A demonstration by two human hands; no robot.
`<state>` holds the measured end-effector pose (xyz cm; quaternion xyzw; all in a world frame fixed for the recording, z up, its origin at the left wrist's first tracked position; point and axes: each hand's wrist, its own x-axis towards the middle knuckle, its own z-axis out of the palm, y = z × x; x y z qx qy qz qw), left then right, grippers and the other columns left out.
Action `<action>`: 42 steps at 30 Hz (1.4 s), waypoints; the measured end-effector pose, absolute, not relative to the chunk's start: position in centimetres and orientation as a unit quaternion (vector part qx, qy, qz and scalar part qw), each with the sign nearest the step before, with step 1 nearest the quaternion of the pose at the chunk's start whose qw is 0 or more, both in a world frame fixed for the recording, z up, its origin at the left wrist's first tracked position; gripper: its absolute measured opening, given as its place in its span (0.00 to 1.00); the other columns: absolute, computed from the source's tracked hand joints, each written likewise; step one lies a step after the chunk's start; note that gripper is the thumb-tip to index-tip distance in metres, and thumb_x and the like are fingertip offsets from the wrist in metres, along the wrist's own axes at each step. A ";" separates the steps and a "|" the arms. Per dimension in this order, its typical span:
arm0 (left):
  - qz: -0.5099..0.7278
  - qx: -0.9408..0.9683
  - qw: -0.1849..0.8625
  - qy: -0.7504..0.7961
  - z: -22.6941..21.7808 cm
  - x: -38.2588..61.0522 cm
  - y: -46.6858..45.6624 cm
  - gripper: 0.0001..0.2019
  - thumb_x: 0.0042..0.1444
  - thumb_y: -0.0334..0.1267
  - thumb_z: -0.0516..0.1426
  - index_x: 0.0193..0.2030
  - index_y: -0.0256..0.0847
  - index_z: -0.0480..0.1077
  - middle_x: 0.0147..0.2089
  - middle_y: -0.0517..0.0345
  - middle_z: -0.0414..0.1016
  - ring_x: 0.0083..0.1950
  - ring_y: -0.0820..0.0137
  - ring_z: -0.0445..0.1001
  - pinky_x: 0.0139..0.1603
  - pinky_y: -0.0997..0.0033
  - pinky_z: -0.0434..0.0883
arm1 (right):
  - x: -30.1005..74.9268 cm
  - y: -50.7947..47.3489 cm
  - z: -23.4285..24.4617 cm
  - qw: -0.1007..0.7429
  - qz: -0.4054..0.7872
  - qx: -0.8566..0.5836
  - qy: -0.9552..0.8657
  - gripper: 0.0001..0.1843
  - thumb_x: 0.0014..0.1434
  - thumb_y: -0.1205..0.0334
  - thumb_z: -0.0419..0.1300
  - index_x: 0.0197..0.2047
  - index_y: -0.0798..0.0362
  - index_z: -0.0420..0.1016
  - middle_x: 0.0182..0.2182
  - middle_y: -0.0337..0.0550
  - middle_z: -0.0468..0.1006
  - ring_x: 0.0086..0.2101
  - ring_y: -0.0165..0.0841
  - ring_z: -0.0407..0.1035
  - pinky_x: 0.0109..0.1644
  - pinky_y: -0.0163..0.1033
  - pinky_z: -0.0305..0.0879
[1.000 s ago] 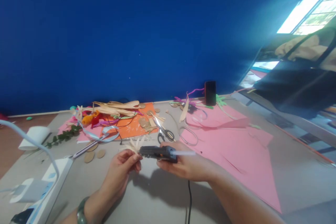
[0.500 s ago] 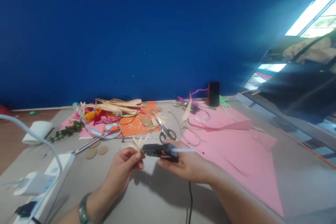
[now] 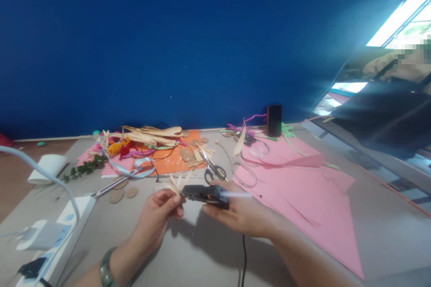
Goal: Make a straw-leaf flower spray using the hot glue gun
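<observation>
My right hand (image 3: 237,208) is wrapped round a black hot glue gun (image 3: 204,195), with a pale glue stick (image 3: 237,194) poking from its rear end. The gun lies level and its nozzle points left, at the fingers of my left hand (image 3: 164,208). Between thumb and fingertips the left hand pinches pale raffia strips (image 3: 177,184), which fan out upward. Nozzle and raffia look to be in contact, though the exact spot is hidden. Just behind the gun are black-handled scissors (image 3: 215,172). A black cord (image 3: 244,255) runs down below the gun.
At left lie a white power strip (image 3: 72,219), a utility knife (image 3: 114,183) and wooden discs (image 3: 116,195). Behind are raffia strips (image 3: 151,135) and an orange sheet (image 3: 164,168). Pink paper (image 3: 303,197) covers the right side; a dark phone (image 3: 274,120) leans on the blue wall.
</observation>
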<state>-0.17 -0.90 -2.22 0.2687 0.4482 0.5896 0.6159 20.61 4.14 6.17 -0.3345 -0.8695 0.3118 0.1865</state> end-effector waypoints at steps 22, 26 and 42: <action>0.596 0.277 0.600 0.456 -2.6 -0.3 -0.9 0.11 0.45 0.41 0.68 0.25 0.36 0.74 0.20 0.59 0.75 0.22 0.75 0.71 0.24 0.78 0.67 | 20.5 4.1 6.4 0.171 0.307 -0.334 -0.874 0.09 0.62 0.58 0.56 0.35 0.55 0.71 0.30 0.42 0.74 0.30 0.31 0.67 0.34 0.34 0.62; 0.598 0.278 0.596 0.459 -2.9 -0.3 -0.9 0.11 0.46 0.40 0.68 0.26 0.36 0.74 0.20 0.58 0.75 0.22 0.75 0.71 0.25 0.78 0.68 | 20.3 4.0 6.5 0.165 0.314 -0.338 -0.872 0.08 0.62 0.59 0.56 0.35 0.55 0.70 0.30 0.42 0.73 0.29 0.31 0.66 0.33 0.34 0.62; 0.595 0.280 0.595 0.462 -2.8 -0.3 -0.8 0.10 0.46 0.40 0.68 0.26 0.36 0.75 0.20 0.59 0.75 0.22 0.76 0.71 0.25 0.79 0.67 | 20.1 4.0 6.5 0.155 0.307 -0.340 -0.875 0.09 0.63 0.59 0.54 0.33 0.54 0.68 0.29 0.41 0.71 0.29 0.31 0.65 0.33 0.34 0.61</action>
